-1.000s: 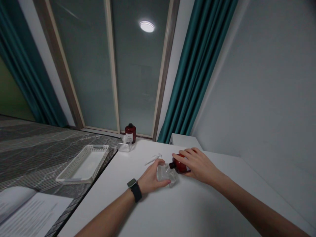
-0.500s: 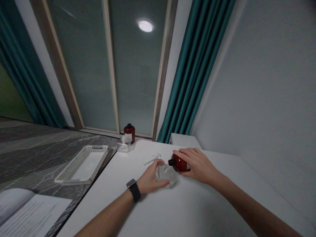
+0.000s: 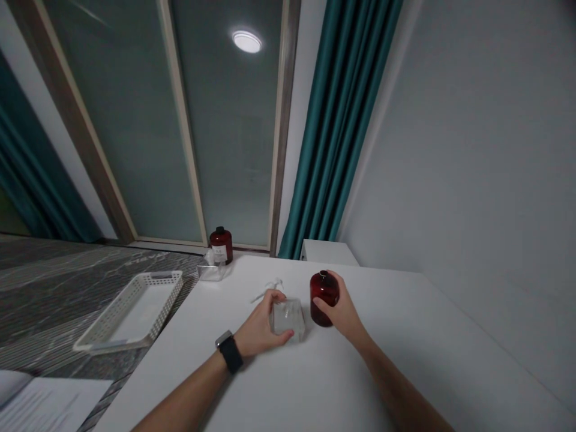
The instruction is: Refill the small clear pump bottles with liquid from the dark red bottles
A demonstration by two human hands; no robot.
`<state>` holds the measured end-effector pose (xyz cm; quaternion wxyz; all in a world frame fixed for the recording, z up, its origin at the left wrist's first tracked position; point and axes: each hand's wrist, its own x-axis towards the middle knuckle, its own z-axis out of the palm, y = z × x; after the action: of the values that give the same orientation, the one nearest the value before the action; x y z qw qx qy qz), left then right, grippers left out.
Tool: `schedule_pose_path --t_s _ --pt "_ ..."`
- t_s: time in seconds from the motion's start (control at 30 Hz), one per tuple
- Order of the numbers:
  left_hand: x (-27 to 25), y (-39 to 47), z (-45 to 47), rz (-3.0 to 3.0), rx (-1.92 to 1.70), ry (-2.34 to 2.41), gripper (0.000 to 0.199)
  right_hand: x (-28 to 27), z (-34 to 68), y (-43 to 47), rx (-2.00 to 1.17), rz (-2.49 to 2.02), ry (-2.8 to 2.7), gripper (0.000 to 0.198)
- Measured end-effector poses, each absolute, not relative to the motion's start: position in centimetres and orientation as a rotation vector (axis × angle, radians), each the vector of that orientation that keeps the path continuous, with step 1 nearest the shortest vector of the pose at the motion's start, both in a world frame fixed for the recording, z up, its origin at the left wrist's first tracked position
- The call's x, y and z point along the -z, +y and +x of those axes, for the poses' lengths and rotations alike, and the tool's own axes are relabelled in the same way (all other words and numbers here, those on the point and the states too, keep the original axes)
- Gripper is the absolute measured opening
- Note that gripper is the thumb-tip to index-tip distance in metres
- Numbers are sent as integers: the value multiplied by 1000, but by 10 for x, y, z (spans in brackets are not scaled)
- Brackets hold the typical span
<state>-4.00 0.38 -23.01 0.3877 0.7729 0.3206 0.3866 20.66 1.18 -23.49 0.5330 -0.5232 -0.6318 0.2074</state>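
Observation:
My left hand (image 3: 263, 327), with a dark watch on its wrist, curves around a clear square container (image 3: 290, 318) on the white table (image 3: 279, 390). Its thumb and fingers grip the near side and left side. To the right, my right hand (image 3: 342, 309) is wrapped around a dark red-brown bottle (image 3: 321, 297), upright with its neck uncapped. Whether its base touches the table I cannot tell. Behind my left hand lies a whitish pump top (image 3: 270, 288).
At the table's far left corner stand a capped red-brown bottle (image 3: 221, 245) with a white label and a small clear box (image 3: 210, 272). A white perforated basket (image 3: 130, 312) and an open book (image 3: 54, 399) lie on the grey surface to the left.
The bottle in my right hand has gone from tipped over the clear container to upright beside it. My left hand keeps its hold. The whole view has shifted slightly.

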Motion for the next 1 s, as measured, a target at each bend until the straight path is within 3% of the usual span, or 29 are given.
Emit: schedule_pose_path --t_s 0.27,0.53,0.77,1.0 --pt "230 6 -42 2085 -912 823 78 258 214 19 -368 -1304 -1491 74" --pt "229 6 -40 2092 -786 813 74 228 206 -23 106 -1224 -1599 54" --pt "221 8 -44 2079 -711 730 64 232 163 -57 -345 -1105 -2087 61" --pt "221 8 -44 2115 -724 719 58 233 161 -59 -339 -1069 -2186 74"
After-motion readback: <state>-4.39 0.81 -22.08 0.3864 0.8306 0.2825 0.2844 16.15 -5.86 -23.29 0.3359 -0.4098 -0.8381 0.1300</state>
